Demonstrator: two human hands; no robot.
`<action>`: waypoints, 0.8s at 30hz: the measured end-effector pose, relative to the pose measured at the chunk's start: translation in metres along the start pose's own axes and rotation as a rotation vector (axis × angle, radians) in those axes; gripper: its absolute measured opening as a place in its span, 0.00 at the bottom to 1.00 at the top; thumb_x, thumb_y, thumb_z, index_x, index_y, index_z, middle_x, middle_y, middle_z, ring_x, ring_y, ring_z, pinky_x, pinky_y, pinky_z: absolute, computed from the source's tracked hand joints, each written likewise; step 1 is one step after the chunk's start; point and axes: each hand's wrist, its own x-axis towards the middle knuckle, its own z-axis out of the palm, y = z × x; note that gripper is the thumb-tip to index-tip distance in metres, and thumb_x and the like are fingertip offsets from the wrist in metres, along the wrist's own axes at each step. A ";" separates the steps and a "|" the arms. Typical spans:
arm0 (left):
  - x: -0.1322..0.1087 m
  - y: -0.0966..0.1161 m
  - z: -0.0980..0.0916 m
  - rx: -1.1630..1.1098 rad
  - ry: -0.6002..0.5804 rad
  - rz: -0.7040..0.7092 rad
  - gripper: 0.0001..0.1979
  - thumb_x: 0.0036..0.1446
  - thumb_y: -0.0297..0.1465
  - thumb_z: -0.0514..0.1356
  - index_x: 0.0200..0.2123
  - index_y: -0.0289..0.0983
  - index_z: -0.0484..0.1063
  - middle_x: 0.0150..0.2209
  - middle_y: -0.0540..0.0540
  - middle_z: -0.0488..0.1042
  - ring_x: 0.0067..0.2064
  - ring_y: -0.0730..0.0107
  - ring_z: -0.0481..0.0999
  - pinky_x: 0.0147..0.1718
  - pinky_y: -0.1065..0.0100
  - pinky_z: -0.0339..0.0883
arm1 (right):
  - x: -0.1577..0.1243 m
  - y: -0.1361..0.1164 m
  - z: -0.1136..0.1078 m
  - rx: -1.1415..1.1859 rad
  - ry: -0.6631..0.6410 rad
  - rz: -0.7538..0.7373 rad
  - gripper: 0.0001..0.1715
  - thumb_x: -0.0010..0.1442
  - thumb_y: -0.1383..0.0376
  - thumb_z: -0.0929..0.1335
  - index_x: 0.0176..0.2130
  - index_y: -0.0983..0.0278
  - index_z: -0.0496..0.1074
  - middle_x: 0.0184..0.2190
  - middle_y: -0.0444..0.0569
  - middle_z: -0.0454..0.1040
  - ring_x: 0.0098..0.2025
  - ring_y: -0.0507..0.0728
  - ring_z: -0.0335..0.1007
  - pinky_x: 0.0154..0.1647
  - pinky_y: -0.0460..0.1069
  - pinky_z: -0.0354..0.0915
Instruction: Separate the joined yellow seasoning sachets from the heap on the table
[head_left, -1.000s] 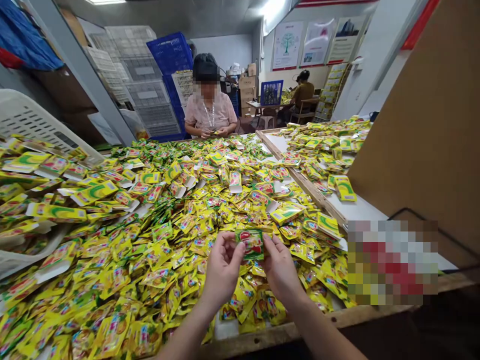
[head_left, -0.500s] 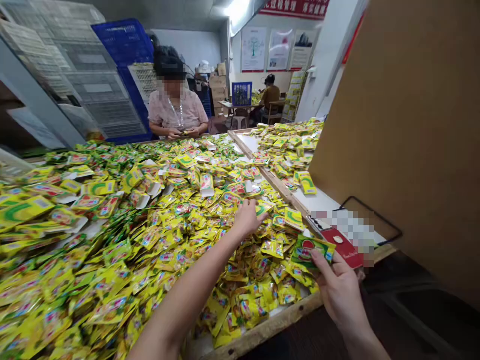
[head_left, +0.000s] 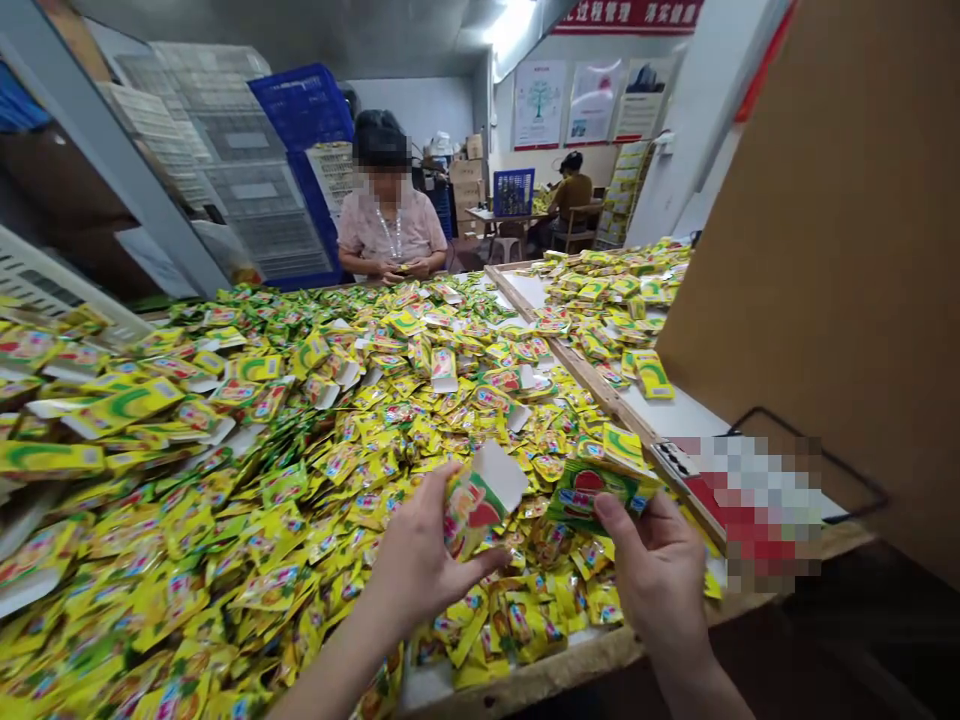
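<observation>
My left hand [head_left: 427, 550] grips a small yellow-and-green carton [head_left: 474, 505] printed with red fruit. Its white end flap stands up, facing right. Pinched between the thumb and fingers of my right hand [head_left: 660, 570] is a green candy packet [head_left: 585, 497] with a red picture on it; a yellow edge shows behind its right side, and I cannot tell whether it is a second packet. The two hands are a short way apart, above a heap of yellow packets [head_left: 322, 500] that covers the table.
Flap-ended cartons [head_left: 127, 410] lie heaped at the left. A wooden divider strip [head_left: 592, 385] separates more cartons [head_left: 600, 285] at the right. A large brown board [head_left: 817, 250] rises on the right. Opposite sits a person [head_left: 391, 225]; another person [head_left: 574, 195] sits farther back.
My left hand has come back from the heap toward me and now holds a carton. My right hand keeps the green packet and has shifted slightly left. The camera view has turned left.
</observation>
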 end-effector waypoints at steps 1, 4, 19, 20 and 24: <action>-0.009 -0.002 0.003 0.029 0.049 0.017 0.32 0.46 0.47 0.64 0.50 0.39 0.58 0.38 0.44 0.75 0.36 0.57 0.77 0.33 0.61 0.71 | -0.002 -0.004 0.011 -0.035 -0.007 -0.099 0.11 0.54 0.63 0.72 0.40 0.62 0.74 0.35 0.48 0.79 0.37 0.57 0.76 0.39 0.49 0.71; -0.025 -0.007 0.015 0.051 0.218 0.085 0.26 0.49 0.40 0.63 0.49 0.40 0.58 0.39 0.44 0.74 0.37 0.61 0.77 0.32 0.65 0.71 | -0.005 -0.014 0.032 -0.217 -0.134 -0.394 0.10 0.54 0.68 0.71 0.39 0.60 0.74 0.33 0.46 0.78 0.36 0.55 0.74 0.39 0.49 0.70; -0.039 -0.023 0.020 0.054 0.372 -0.011 0.26 0.51 0.41 0.61 0.51 0.39 0.58 0.39 0.44 0.75 0.36 0.61 0.78 0.32 0.65 0.72 | -0.008 -0.020 0.052 -0.440 -0.325 -0.837 0.20 0.52 0.78 0.71 0.43 0.61 0.72 0.33 0.46 0.77 0.35 0.54 0.74 0.37 0.48 0.71; -0.039 -0.023 0.019 0.060 0.391 -0.015 0.26 0.51 0.41 0.61 0.51 0.39 0.58 0.39 0.44 0.75 0.36 0.61 0.78 0.31 0.65 0.72 | -0.009 -0.019 0.054 -0.433 -0.337 -0.848 0.20 0.51 0.78 0.71 0.43 0.61 0.72 0.33 0.47 0.77 0.35 0.54 0.74 0.37 0.48 0.71; -0.040 -0.026 0.019 0.126 0.433 -0.012 0.25 0.51 0.40 0.61 0.50 0.39 0.59 0.39 0.43 0.75 0.36 0.60 0.78 0.31 0.64 0.72 | -0.009 -0.015 0.058 -0.407 -0.348 -0.895 0.22 0.50 0.79 0.71 0.43 0.62 0.72 0.33 0.47 0.77 0.35 0.54 0.75 0.37 0.49 0.73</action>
